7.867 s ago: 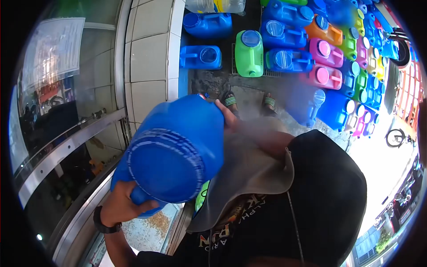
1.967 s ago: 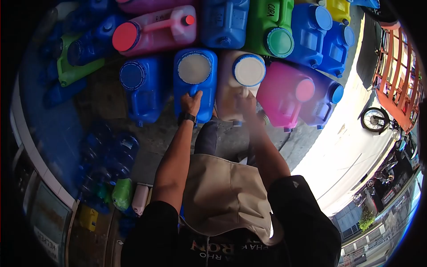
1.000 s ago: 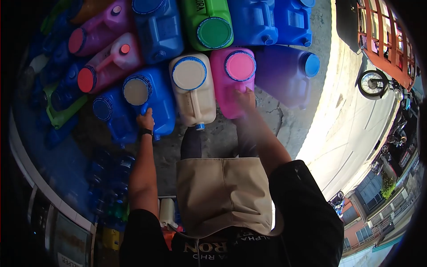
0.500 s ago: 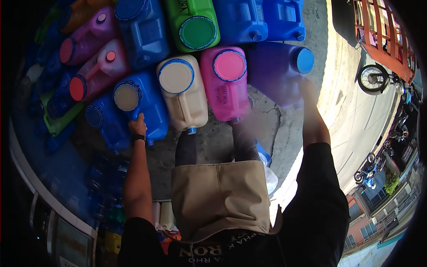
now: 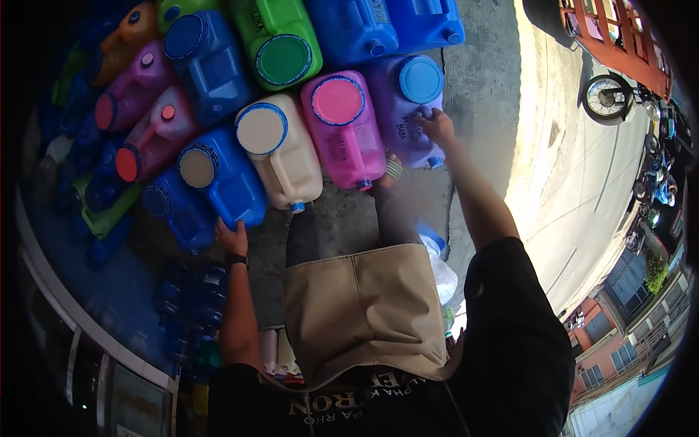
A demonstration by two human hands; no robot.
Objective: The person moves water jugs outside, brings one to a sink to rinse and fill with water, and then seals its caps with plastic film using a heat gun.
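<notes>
My right hand [image 5: 439, 130] is closed round the handle of a purple jug [image 5: 397, 109] with a light blue lid, which stands right beside a pink jug [image 5: 342, 124]. Near the front end of a blue jug [image 5: 231, 182] with a greyish lid is my left hand [image 5: 231, 237], its fingers apart and touching or almost touching the jug. Between the blue and pink jugs stands a beige jug [image 5: 282, 156] with a blue-rimmed lid.
Behind this row stand a green jug [image 5: 280, 36], a dark blue jug [image 5: 204, 65] and several others. Clear bottles [image 5: 211, 291] lie at the lower left. A beige apron [image 5: 364, 306] hangs before me. A motorcycle wheel [image 5: 609, 99] and an orange metal frame [image 5: 619, 44] are at the upper right.
The purple jug has shifted left against the pink one, my right hand moving with it. My left hand has slid off the blue jug's handle to its front end.
</notes>
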